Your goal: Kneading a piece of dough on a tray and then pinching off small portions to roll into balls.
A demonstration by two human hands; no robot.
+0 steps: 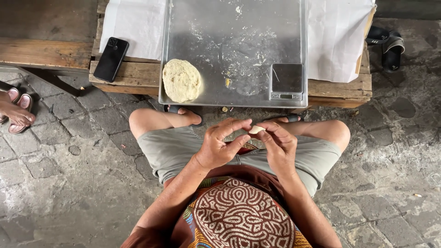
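My right hand (278, 146) pinches a small pale piece of dough (255, 130) between its fingertips, held over my lap. My left hand (221, 143) meets it from the left, thumb and forefinger touching the same piece. A large flat lump of dough (181, 80) lies on the near left corner of a metal tray (239, 27). A small digital scale (286, 81) sits on the tray's near right corner, just beyond my hands.
The tray rests on white paper (133, 23) over a low wooden bench (46, 53). A black phone (111, 59) lies left of the tray. Black sandals (388, 43) sit at the upper right. Another person's foot (16, 112) in a pink sandal is at the left, on stone paving (73, 183).
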